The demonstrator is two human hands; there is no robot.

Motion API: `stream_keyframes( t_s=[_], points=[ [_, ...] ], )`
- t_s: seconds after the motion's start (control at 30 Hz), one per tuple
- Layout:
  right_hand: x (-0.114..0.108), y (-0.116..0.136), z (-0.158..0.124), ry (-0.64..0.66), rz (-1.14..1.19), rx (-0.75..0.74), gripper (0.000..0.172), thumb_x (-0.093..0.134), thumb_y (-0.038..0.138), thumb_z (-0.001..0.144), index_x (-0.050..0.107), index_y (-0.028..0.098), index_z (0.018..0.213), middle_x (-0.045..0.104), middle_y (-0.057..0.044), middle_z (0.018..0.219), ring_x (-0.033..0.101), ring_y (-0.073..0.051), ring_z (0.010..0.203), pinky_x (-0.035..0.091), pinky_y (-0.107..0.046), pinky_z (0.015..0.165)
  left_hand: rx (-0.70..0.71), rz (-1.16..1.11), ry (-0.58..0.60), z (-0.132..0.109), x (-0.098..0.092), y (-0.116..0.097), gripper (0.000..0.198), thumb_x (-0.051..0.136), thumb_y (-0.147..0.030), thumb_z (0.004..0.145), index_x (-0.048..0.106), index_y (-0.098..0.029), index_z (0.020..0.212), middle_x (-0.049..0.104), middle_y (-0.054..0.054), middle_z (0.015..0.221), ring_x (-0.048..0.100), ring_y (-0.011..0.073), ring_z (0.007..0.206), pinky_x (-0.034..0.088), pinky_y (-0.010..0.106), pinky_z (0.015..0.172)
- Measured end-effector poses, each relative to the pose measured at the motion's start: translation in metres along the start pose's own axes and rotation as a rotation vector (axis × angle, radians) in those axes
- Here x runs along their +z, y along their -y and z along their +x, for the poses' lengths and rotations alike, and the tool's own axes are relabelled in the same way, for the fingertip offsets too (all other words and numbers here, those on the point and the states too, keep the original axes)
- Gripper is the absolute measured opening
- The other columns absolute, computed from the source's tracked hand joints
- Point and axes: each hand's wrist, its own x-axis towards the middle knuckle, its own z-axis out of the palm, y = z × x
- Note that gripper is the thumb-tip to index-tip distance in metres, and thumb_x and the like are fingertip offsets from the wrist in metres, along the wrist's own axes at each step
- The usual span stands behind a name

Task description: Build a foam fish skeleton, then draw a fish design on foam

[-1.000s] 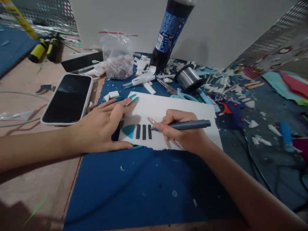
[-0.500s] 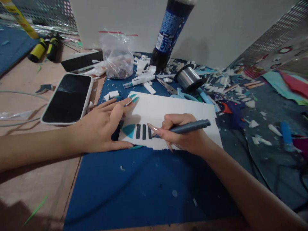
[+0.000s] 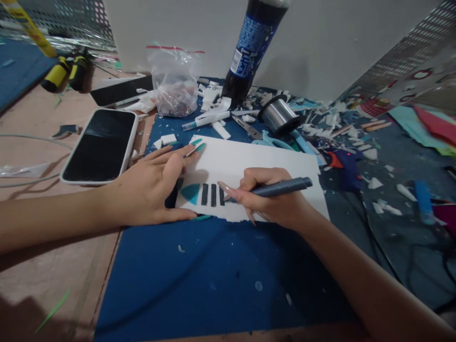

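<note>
A white sheet (image 3: pixel 263 156) with a ragged front edge lies on a blue mat (image 3: pixel 199 275). On its left part are a teal curved shape (image 3: pixel 191 193) and three dark bars (image 3: pixel 213 195). My right hand (image 3: pixel 270 197) is closed round a dark grey marker (image 3: pixel 283 187), its lower end at the rightmost bar; the tip is hidden by my fingers. With fingers spread, my left hand (image 3: pixel 153 183) rests on the sheet's left end, thumb at the front edge and fingertips near the back corner.
Left of the sheet lies a phone (image 3: pixel 101 146). Behind it stand a zip bag (image 3: pixel 174 85) and a dark bottle (image 3: pixel 249 52). A wire spool (image 3: pixel 280 115), light-blue scissors (image 3: pixel 267 141) and many white scraps lie at the back. A glue gun (image 3: pixel 347 168) with a cord sits right.
</note>
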Motion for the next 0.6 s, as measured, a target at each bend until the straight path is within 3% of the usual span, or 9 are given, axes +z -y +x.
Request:
stream_keyframes(
  t_s=[0.17, 0.6],
  points=[
    [0.0052, -0.0012, 0.0016, -0.164, 0.084, 0.034, 0.033, 0.066, 0.019, 0.081, 0.047, 0.019, 0.055, 0.050, 0.007, 0.043, 0.042, -0.005, 0.035, 0.031, -0.019, 0.033, -0.015, -0.024, -0.032, -0.0011, 0.0027, 0.0003, 0.082, 0.054, -0.069, 0.077, 0.030, -0.012, 0.130, 0.048, 0.029, 0.137, 0.042, 0.0386, 0.132, 0.047, 0.059, 0.098],
    [0.0054, -0.0007, 0.0022, -0.157, 0.050, 0.049, 0.035, 0.068, 0.023, 0.082, 0.045, 0.018, 0.056, 0.054, 0.006, 0.044, 0.046, -0.005, 0.035, 0.037, -0.020, 0.038, -0.020, -0.018, 0.004, -0.0007, 0.0012, 0.0007, 0.082, 0.053, -0.069, 0.077, 0.029, -0.014, 0.132, 0.047, 0.029, 0.138, 0.041, 0.0388, 0.133, 0.048, 0.060, 0.098]
  ],
)
